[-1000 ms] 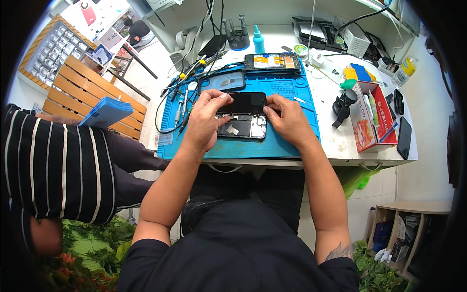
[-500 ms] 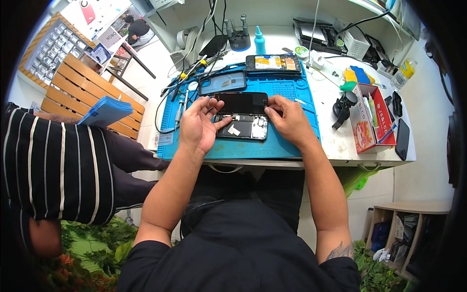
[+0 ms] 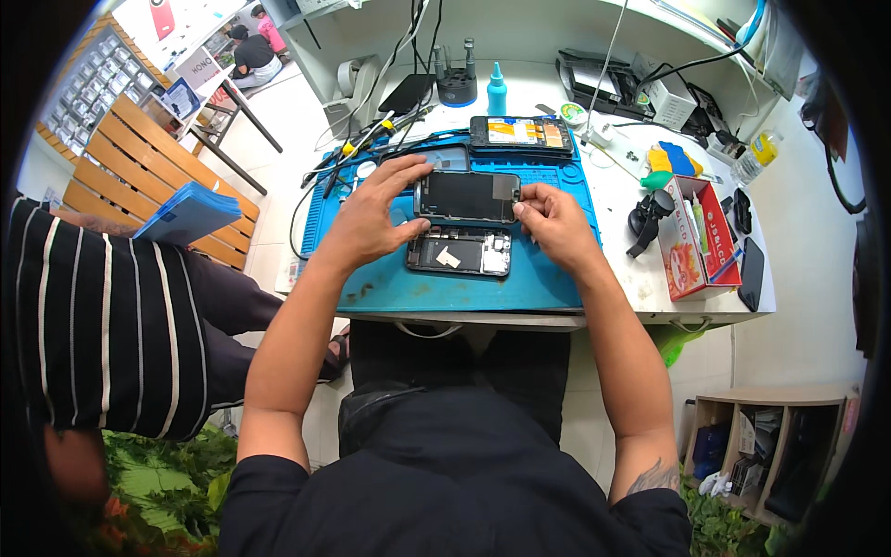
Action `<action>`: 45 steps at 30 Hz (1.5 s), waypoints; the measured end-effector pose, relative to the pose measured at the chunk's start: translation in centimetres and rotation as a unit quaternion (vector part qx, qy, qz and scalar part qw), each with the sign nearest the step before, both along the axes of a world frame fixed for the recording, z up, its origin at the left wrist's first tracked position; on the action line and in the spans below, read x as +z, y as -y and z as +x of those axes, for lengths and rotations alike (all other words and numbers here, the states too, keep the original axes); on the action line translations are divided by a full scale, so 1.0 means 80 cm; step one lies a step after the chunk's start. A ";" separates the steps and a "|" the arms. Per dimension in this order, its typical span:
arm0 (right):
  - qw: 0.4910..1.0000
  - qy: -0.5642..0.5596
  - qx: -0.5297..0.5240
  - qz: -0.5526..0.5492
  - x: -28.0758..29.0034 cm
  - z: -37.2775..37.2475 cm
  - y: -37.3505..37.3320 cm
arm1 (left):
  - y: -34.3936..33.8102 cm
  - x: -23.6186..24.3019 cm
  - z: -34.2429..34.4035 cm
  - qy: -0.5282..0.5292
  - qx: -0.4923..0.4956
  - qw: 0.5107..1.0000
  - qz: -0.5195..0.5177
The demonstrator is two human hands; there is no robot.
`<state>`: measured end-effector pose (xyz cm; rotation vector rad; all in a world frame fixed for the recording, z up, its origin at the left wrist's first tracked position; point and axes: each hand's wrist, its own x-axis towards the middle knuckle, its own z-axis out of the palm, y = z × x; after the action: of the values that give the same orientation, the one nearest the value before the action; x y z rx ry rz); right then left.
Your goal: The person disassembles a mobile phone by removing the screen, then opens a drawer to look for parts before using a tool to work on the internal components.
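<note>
A dark phone screen panel [image 3: 469, 197] is held between my two hands, just beyond the opened phone body [image 3: 459, 252]. My left hand [image 3: 373, 215] spans its left end, thumb at the near corner and fingers at the far corner. My right hand [image 3: 557, 223] pinches its right edge between thumb and fingers. The phone body lies on a blue repair mat [image 3: 399, 292], its battery and inner parts exposed, with small white pieces on top. Behind the panel lies a phone case [image 3: 445, 160], partly hidden by my left hand.
Another opened phone [image 3: 522, 135] lies at the mat's far side. A blue bottle [image 3: 497, 93] and a screwdriver stand [image 3: 456, 85] are behind it. Cables and tools crowd the left. A red box [image 3: 701, 237] stands right. A person in a striped shirt [image 3: 111, 316] is at my left.
The panel, tilted up against the phone body's far edge before, is now held apart from it. My left hand has turned from palm up to gripping the panel's left end.
</note>
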<state>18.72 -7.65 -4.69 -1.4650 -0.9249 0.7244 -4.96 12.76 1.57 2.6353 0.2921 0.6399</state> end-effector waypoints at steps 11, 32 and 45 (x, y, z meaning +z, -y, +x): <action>0.994 -0.100 0.051 0.013 0.054 0.017 -0.005 | -0.036 0.052 0.017 -0.006 -0.068 0.997 0.024; 0.924 0.351 0.047 -0.144 0.065 -0.063 0.059 | -0.129 -0.001 0.016 -0.067 0.024 0.995 -0.067; 0.918 0.378 0.054 -0.107 0.047 -0.057 0.041 | -0.103 0.002 -0.009 0.070 0.028 0.996 0.041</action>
<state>14.19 -10.90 -0.97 -1.9489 -1.5575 0.3241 -5.72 20.99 1.71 2.6508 0.3040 0.8688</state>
